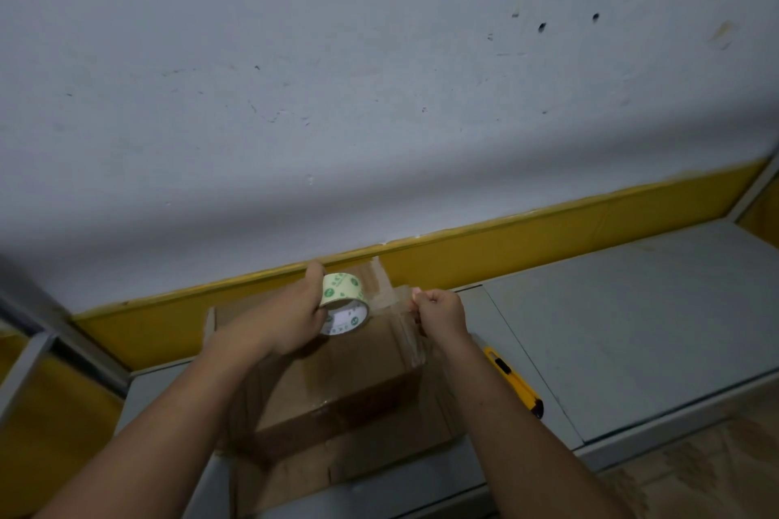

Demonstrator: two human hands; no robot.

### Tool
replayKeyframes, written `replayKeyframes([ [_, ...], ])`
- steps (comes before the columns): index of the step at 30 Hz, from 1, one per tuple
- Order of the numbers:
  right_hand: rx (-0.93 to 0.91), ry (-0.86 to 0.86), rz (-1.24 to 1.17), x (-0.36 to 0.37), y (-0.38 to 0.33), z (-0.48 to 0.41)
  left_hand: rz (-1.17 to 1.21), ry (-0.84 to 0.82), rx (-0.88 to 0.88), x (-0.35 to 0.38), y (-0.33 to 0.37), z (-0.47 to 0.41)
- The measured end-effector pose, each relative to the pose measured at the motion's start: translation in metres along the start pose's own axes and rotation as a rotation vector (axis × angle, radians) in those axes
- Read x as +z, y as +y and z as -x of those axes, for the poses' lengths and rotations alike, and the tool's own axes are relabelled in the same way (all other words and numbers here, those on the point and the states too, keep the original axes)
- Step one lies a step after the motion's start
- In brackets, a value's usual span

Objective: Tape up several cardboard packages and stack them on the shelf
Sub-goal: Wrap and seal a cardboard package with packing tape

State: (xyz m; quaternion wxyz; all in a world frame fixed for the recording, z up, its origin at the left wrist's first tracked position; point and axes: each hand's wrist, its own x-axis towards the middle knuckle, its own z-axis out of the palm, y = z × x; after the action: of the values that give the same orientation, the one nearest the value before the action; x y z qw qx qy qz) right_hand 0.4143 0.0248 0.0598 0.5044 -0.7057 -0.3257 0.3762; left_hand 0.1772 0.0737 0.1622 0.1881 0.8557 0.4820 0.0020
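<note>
A brown cardboard box (358,375) sits on a grey metal shelf top (632,320), resting on a flat sheet of cardboard (303,476). My left hand (291,316) grips a roll of clear tape (343,303) with a green-printed core, held above the box's far edge. My right hand (438,310) pinches the free end of the tape strip (392,295), which stretches from the roll toward the box's right side. Earlier tape shows on the box top.
A yellow utility knife (516,381) lies on the shelf top just right of the box. A grey wall with a yellow band (548,240) stands close behind. Metal frame bars (25,354) rise at the left. Patterned floor (695,472) shows at lower right.
</note>
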Motion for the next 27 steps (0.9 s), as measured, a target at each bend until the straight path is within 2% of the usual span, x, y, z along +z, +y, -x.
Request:
replayKeyframes([
  [4,0.021,-0.033,0.025,0.004,0.008,0.000,-0.009,0.030,-0.008,0.005,0.002,-0.003],
  [11,0.185,-0.082,-0.080,0.005,0.022,-0.007,-0.003,0.036,-0.011,0.009,0.003,-0.008],
  [17,-0.208,0.061,0.078,0.005,0.032,-0.005,0.011,0.032,0.013,0.009,0.010,-0.010],
  [20,-0.286,-0.072,0.224,-0.007,0.026,-0.011,0.008,0.026,0.004,0.008,0.008,-0.010],
  [21,-0.272,-0.148,0.263,-0.013,0.023,-0.014,0.009,0.026,0.000,0.008,0.007,-0.010],
  [23,-0.134,-0.280,0.306,-0.024,0.009,-0.014,0.009,0.031,-0.001,0.010,0.006,-0.010],
  [25,-0.069,-0.319,0.367,-0.024,-0.006,-0.014,0.004,0.033,0.000,0.012,0.007,-0.012],
  [27,-0.145,-0.275,0.393,-0.012,-0.022,-0.007,0.007,0.038,0.001,0.013,0.007,-0.015],
])
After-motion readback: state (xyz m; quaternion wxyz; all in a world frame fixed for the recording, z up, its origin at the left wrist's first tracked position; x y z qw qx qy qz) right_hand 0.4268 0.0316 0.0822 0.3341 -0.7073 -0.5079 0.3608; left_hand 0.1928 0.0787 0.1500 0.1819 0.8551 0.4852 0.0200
